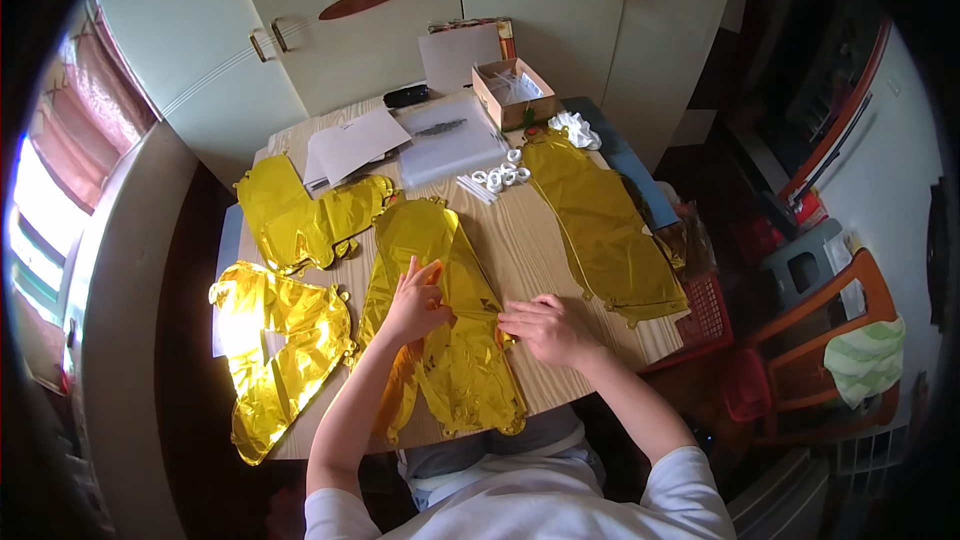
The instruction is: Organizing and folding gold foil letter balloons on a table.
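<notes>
A flat, uninflated gold foil balloon [455, 360] lies in front of me, creased and shiny, reaching almost to the near table edge. My left hand [415, 308] rests over its middle with the fingers stretched out and partly spread. Along the balloon's right edge lies my right hand [545, 328], fingers extended and pointing left; its fingertips touch the foil border. More flat gold foil balloons surround it: one [290, 215] at the far left, a brightly lit one [285, 340] at the near left, and a long one [600, 230] on the right.
Beyond the balloons on the wooden table [510, 240] are white sheets [355, 145], clear plastic bags [450, 140], small white rolls [500, 177], white sticks [478, 190], a cardboard box [513, 90] and a white bundle [577, 130]. An orange-brown chair [870, 285] stands at right.
</notes>
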`<action>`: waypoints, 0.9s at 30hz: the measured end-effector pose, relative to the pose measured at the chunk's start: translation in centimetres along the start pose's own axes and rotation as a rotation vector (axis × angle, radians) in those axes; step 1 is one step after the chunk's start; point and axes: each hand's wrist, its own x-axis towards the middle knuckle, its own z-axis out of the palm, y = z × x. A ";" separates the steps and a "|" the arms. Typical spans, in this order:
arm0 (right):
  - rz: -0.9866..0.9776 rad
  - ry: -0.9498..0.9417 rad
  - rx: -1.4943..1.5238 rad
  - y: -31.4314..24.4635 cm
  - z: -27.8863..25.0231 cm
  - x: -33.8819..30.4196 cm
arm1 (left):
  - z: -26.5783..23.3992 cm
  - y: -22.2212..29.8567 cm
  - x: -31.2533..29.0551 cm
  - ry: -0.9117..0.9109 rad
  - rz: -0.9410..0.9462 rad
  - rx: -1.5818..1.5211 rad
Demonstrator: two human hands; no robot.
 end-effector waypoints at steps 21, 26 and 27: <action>-0.022 0.015 -0.002 -0.8 -1.0 0.5 | 0.1 2.1 9.6 0.197 -0.358 0.184; -0.038 0.024 -0.011 -0.7 -1.1 0.5 | 0.3 0.9 10.4 0.171 -0.415 0.141; -0.037 0.023 -0.010 -0.7 -1.1 0.4 | 0.4 0.8 10.3 0.167 -0.416 0.149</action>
